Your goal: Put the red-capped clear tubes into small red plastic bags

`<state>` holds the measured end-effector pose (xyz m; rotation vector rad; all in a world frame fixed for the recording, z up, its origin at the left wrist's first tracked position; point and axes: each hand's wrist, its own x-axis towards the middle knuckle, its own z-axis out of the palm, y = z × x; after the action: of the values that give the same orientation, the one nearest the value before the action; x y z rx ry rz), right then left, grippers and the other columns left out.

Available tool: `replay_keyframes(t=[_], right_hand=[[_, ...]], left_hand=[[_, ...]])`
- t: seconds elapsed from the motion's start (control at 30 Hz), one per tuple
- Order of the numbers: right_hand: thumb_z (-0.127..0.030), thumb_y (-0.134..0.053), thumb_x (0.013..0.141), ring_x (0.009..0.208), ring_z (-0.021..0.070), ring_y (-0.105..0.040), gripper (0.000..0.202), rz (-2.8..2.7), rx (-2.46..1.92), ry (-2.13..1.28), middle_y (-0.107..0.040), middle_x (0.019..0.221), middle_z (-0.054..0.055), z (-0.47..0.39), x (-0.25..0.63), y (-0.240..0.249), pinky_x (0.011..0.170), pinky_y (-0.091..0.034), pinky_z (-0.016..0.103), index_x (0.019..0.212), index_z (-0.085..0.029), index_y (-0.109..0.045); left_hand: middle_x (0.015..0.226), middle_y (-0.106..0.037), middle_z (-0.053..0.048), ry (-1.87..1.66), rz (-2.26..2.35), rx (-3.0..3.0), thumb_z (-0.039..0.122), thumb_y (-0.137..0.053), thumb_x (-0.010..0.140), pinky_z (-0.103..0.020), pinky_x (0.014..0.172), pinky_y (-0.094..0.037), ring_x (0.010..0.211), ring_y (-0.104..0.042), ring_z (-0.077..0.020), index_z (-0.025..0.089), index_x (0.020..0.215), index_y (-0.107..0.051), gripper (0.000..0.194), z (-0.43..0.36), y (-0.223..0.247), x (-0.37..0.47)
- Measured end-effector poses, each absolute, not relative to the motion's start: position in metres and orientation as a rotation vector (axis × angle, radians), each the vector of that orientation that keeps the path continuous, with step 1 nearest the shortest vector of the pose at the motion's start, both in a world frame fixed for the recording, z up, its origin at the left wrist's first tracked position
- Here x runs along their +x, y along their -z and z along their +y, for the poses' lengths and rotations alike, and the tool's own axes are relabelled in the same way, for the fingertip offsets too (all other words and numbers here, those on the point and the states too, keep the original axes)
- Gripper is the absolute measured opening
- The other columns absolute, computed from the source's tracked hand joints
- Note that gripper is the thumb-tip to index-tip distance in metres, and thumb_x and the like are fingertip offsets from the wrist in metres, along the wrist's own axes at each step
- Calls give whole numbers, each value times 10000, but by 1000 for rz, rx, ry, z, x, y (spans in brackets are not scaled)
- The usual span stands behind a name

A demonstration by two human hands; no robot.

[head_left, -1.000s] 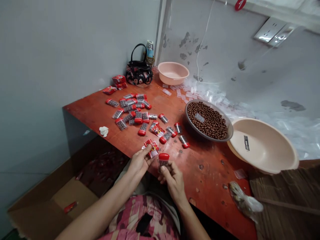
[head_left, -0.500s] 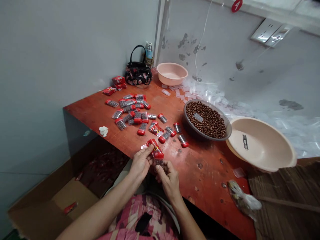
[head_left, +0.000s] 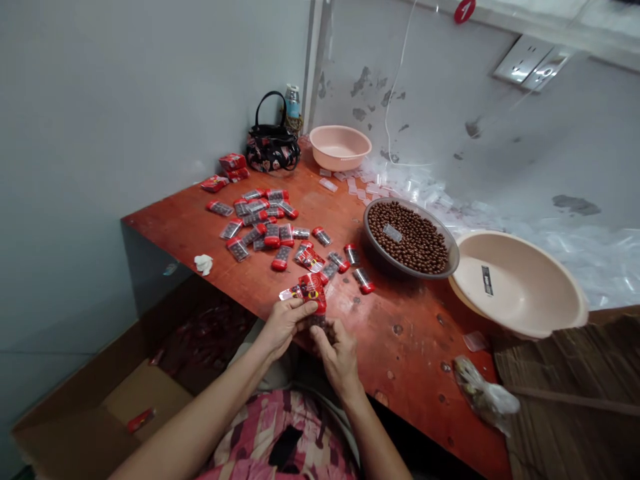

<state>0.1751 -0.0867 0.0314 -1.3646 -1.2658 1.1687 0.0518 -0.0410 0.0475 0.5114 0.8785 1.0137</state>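
Note:
My left hand (head_left: 287, 325) pinches a red printed wrapper (head_left: 314, 287) between thumb and fingers, just over the table's front edge. A flap of it sticks out to the left. Below the wrapper, my right hand (head_left: 339, 353) is closed around a small clear box of brown balls (head_left: 318, 321), mostly hidden by the fingers. The wrapper's lower end meets the box; whether it is around it I cannot tell. Beyond my hands lie several red-capped clear boxes (head_left: 272, 235) filled with brown balls, and another red printed wrapper (head_left: 311, 259).
A grey bowl of brown balls (head_left: 410, 233) stands between a pink basin (head_left: 341, 160) and a larger beige basin (head_left: 530, 287). Clear plastic pieces (head_left: 430, 190) pile along the wall. A handbag (head_left: 273, 150) sits at the back; a tied plastic bag (head_left: 485, 393) and cardboard (head_left: 570, 393) lie right.
The red wrapper has shifted lower against the small box, and my left thumb now presses nearer its lower end. The view has turned slightly; other things stay in place.

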Motion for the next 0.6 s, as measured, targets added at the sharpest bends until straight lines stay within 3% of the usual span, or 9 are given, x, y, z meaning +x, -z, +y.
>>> replay_keyframes(t=[0.17,0.4,0.5,0.6], right_hand=[[-373,-524,769,328,53,-421,211,-1002,-1175,-1578,-575,563,-17,-80,179,-24,314,-297,149,761,-165,-490],[-324,-576,739,557,102,-534,170,-1197,-1368,-1109,-594,690,-2,-81,175,-32,493,-427,189,826,-180,-564],[-364,-537,761,355,60,-433,193,-1063,-1239,-1430,-567,557,-27,-77,175,-29,333,-327,160,756,-172,-518],[-387,-554,740,287,40,-383,243,-911,-1087,-1679,-582,527,-15,-73,177,-25,279,-253,141,687,-164,-472]], left_hand=[[570,-615,-50,-903,806,613,286,-653,642,-244,461,-432,456,-544,-127,91,664,-635,197,-39,-51,48],[593,-620,-33,-1034,931,595,264,-697,586,-240,551,-454,552,-574,-138,105,626,-634,175,-39,-46,54],[550,-604,-31,-999,873,614,298,-660,628,-237,432,-420,424,-525,-119,104,646,-632,196,-41,-51,53],[533,-603,-46,-899,797,646,310,-632,655,-258,404,-417,399,-527,-139,99,638,-627,212,-40,-55,47]])
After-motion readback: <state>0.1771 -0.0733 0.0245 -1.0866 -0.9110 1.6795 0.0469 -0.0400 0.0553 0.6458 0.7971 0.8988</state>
